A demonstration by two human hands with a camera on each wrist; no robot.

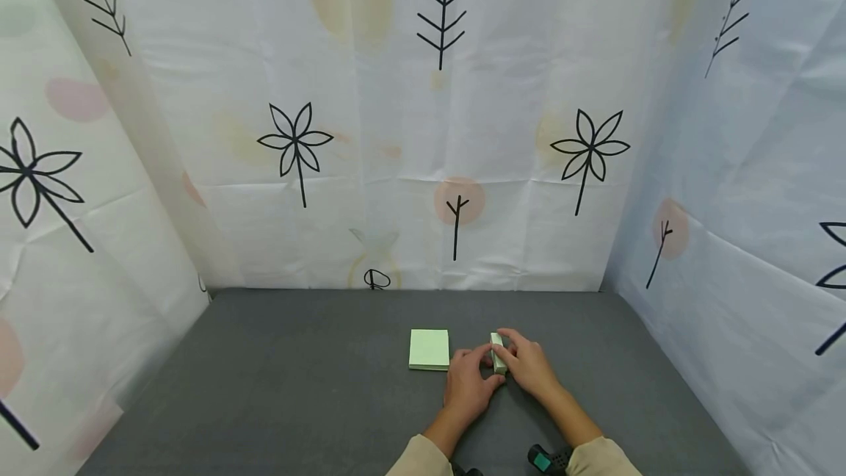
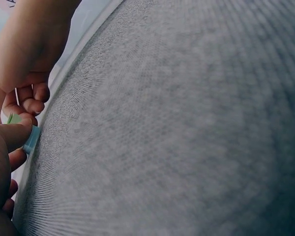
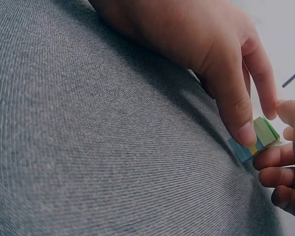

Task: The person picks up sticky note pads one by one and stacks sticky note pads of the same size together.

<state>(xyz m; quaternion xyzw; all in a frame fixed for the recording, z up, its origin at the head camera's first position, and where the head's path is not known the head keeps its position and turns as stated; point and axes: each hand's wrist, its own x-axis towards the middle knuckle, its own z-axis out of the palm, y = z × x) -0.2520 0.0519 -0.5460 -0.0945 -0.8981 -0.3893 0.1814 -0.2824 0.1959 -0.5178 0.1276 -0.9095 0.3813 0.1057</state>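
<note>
In the head view a narrow pad of sticky notes [image 1: 499, 363] with a pale green top lies between both hands. Bands of green, yellow and blue show on the side of this sticky-note pad [image 3: 266, 132] in the right wrist view. My left hand [image 1: 468, 386] holds it from the left and near side, thumb by its near end. From the right, my right hand [image 1: 531, 367] pinches it, thumb on its side and index finger at the far end. A square pale green sticky-note pad [image 1: 429, 349] lies flat just left of my left hand, untouched.
The dark grey tabletop [image 1: 297, 380] ends at a patterned white curtain [image 1: 396, 241] behind, with more curtain along both sides. Black straps with a device [image 1: 543, 459] sit by the right wrist at the lower edge.
</note>
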